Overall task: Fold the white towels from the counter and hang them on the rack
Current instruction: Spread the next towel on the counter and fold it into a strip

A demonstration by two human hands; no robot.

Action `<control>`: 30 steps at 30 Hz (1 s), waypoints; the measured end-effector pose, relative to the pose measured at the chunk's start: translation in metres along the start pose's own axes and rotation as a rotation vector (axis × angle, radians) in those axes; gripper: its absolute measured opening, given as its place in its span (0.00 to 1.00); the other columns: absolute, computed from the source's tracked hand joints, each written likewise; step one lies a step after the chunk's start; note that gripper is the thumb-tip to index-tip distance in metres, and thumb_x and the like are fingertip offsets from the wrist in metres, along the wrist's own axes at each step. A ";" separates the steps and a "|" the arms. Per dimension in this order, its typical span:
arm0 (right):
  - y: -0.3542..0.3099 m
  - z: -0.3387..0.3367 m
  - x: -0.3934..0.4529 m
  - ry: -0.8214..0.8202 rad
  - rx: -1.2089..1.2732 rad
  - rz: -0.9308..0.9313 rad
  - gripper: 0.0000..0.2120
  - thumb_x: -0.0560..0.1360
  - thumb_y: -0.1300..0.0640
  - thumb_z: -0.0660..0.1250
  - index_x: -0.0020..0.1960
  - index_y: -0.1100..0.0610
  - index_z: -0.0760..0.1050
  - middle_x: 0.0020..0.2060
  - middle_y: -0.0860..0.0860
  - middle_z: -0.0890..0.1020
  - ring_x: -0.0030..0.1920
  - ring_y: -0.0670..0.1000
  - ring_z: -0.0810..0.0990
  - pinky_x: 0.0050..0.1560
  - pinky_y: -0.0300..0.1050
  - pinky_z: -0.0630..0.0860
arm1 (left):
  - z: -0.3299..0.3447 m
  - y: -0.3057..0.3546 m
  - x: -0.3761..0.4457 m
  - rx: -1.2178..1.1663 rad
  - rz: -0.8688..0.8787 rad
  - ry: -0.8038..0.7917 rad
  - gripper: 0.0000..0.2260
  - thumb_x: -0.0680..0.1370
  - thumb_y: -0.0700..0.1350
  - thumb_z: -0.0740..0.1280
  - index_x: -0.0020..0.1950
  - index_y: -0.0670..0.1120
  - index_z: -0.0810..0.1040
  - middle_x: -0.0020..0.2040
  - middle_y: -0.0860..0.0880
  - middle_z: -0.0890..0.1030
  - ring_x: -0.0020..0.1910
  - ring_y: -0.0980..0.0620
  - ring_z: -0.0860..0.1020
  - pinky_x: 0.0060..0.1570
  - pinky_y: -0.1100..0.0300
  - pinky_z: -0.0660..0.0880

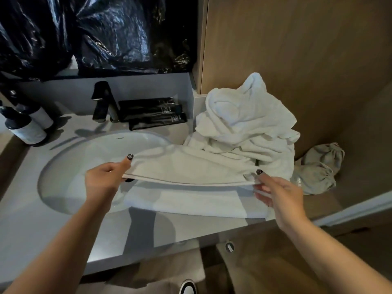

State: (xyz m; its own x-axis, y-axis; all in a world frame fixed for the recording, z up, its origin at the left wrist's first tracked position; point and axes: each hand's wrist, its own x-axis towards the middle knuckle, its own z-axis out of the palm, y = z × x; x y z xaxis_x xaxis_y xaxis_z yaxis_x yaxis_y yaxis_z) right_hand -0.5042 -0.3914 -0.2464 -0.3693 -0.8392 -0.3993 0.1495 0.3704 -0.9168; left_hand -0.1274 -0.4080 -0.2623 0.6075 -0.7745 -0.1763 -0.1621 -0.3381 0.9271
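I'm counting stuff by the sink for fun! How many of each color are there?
White: 2, the towel in both hands and the towel pile
Black: 2, the faucet and the packets
Grey: 1, the cloth bundle
Black-and-white: 2 bottles
Total: 7

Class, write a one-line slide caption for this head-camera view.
Both hands, left and right, pinch a white towel by its edge over the sink, beside a heap of towels.
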 end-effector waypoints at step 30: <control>0.046 -0.017 0.038 0.051 -0.439 0.090 0.07 0.76 0.64 0.65 0.48 0.53 0.77 0.47 0.53 0.83 0.52 0.58 0.81 0.45 0.49 0.79 | 0.017 -0.053 -0.001 0.368 -0.196 -0.246 0.05 0.80 0.40 0.66 0.48 0.39 0.78 0.42 0.40 0.79 0.39 0.43 0.76 0.33 0.56 0.77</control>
State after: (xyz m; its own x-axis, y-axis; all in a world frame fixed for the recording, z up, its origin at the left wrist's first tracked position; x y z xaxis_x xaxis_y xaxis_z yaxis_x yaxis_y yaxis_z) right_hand -0.5269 -0.3997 -0.3041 -0.4187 -0.7792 -0.4664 -0.2158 0.5842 -0.7824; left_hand -0.1326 -0.3990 -0.3166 0.4595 -0.7660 -0.4496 -0.3542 -0.6222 0.6982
